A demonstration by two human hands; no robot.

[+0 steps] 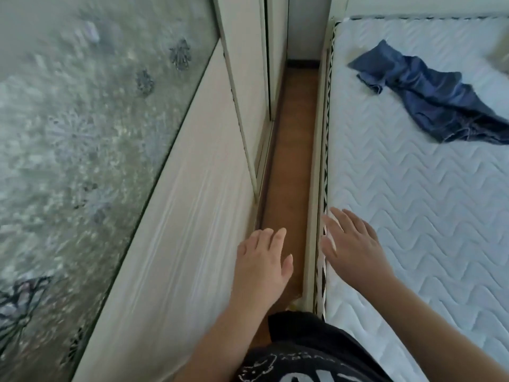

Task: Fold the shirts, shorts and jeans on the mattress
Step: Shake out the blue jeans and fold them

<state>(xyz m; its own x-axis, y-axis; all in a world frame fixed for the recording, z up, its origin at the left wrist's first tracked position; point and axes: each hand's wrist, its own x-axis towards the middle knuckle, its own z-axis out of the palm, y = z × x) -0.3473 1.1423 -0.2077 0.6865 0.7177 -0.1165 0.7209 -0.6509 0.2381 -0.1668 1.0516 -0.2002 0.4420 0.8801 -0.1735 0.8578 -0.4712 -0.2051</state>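
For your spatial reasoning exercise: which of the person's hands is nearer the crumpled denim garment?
Right. The right hand hovers over the mattress edge, below the denim garment; the left hand is off it, over the floor gap.

Counted on inspection: one mattress (413,202), white and quilted. One denim garment (429,92), blue and crumpled, lying on it; whether jeans or shorts could not be told. Two hands: left hand (261,260) and right hand (352,244), both with fingers spread and holding nothing. One wardrobe (192,202), pale, with one frosted panel (82,133). One strip of brown floor (292,161) between wardrobe and mattress. One dark printed shirt (303,354), worn.
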